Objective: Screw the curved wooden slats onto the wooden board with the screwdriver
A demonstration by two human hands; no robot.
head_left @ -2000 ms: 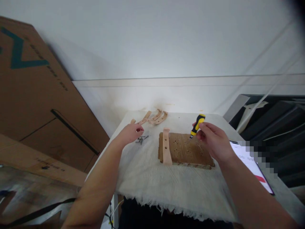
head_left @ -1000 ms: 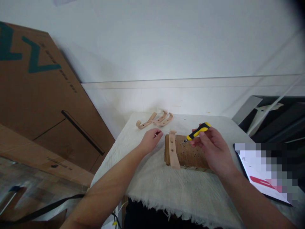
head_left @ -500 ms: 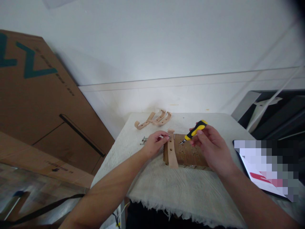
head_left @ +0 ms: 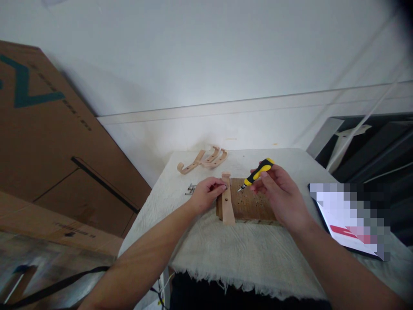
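Fringed cloth (head_left: pixel 245 249) covers the counter (head_left: pixel 284 156).

On it, the left hand (head_left: pixel 206 194) has come across from the loose screws (head_left: pixel 190 188) and now rests against the pale hook strip (head_left: pixel 227 206). Its grip is pinched tight on what appears to be a small screw (head_left: pixel 225 187) at the strip's upper hole.

The strip lies across the left end of the perforated board (head_left: pixel 256 206), unmoved.

The right hand (head_left: pixel 279 193) is closed around the screwdriver (head_left: pixel 257 172). The tool has tilted from near upright to slanting, with its tip just beside the strip and not touching it.

Judgement: the screw is being placed and is not yet driven.

Spare hooks (head_left: pixel 201 160) lie beyond, untouched.
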